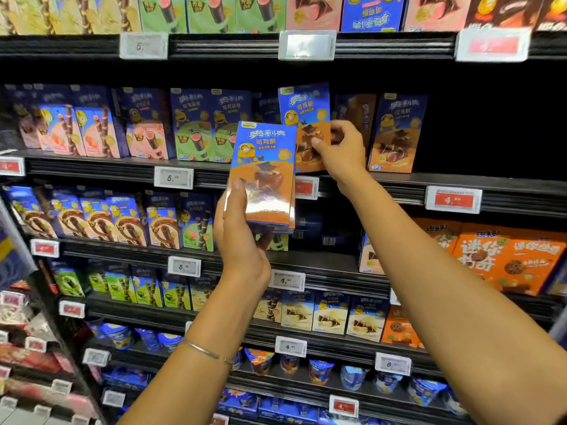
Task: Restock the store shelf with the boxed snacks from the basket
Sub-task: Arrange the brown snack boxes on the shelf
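Blue-and-orange snack box: held upright in front of the shelving and off the shelves. The left hand grips its lower part, thumb on the front face. Further box edges show behind it; their number cannot be told.

Second matching box: stands on the second shelf. Its lower half is hidden by the held box and by the right hand, which pinches its right edge.

A similar box stands near, to the right; the bay beyond it is dark.

Price tags on the shelf edges are mostly blurred. The top row of stock is cut off by the frame.

Thin bracelet on the left wrist.
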`<state>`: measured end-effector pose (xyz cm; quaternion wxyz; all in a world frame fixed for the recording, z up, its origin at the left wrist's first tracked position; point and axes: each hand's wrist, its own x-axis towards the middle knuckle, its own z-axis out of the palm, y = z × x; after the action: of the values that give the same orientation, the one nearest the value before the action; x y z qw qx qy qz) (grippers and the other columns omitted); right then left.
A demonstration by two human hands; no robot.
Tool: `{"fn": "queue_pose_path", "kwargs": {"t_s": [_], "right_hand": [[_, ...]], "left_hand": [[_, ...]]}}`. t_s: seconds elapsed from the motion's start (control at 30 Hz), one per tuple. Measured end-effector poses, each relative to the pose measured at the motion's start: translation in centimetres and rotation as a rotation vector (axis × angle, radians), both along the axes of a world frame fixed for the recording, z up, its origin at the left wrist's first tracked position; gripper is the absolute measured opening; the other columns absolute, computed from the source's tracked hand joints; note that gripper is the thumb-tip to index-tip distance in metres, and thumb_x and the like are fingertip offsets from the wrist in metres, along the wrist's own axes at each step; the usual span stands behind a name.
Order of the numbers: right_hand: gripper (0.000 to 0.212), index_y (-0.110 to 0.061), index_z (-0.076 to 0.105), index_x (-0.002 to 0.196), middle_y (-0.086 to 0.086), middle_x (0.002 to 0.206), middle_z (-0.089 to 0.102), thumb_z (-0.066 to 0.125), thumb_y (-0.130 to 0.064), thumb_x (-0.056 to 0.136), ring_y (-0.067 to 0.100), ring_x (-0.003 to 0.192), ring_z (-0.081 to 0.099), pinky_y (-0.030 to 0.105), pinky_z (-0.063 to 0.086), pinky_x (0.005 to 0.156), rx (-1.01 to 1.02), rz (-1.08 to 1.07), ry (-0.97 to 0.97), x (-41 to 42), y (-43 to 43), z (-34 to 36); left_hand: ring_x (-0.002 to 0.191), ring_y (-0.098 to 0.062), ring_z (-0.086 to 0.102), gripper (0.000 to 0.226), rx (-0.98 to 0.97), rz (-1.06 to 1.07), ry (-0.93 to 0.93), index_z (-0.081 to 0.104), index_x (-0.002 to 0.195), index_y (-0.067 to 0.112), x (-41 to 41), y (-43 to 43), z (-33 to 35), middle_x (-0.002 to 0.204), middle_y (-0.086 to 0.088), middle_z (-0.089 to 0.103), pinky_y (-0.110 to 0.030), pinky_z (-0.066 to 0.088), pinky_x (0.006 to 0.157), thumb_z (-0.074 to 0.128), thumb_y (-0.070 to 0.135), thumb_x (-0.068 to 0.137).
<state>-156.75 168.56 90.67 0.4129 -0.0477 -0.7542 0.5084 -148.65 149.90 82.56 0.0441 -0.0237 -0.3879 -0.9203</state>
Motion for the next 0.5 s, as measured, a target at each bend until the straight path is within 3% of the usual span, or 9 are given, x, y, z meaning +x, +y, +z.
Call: {"fn": "queue_pose_path", "kwargs": {"t_s": [0.2,0.33,0.5], "right_hand": [[0.046,-0.017,0.056,0.125,0.004,0.123,0.063,0.074,-0.039,0.089,0.022,0.108,0.062,0.037,0.052,0.084,0.211,-0.235,-0.133,-0.7,-0.4,0.0],[0.049,-0.015,0.053,0.124,0.007,0.120,0.059,0.074,-0.041,0.088,0.024,0.105,0.059,0.034,0.041,0.073,0.290,-0.280,-0.164,-1.0,-1.2,0.2],[0.051,-0.013,0.050,0.126,0.009,0.123,0.056,0.074,-0.039,0.089,0.028,0.110,0.058,0.033,0.040,0.074,0.300,-0.279,-0.190,-1.1,-1.6,0.2]], "left_hand": [[0.119,-0.028,0.071,0.035,0.013,-0.023,-0.029,0.073,0.124,0.029,-0.3,0.6,0.1,0.123,-0.003,0.077,-0.058,0.053,0.103,0.067,0.050,0.097],[0.117,-0.027,0.073,0.037,0.008,-0.024,-0.069,0.072,0.125,0.028,-0.7,0.6,0.0,0.121,-0.002,0.078,-0.055,0.055,0.101,0.068,0.051,0.096],[0.117,-0.026,0.073,0.041,0.000,-0.038,-0.090,0.071,0.128,0.028,-1.1,0.3,-0.1,0.120,-0.001,0.078,-0.053,0.055,0.101,0.068,0.053,0.096]]}}
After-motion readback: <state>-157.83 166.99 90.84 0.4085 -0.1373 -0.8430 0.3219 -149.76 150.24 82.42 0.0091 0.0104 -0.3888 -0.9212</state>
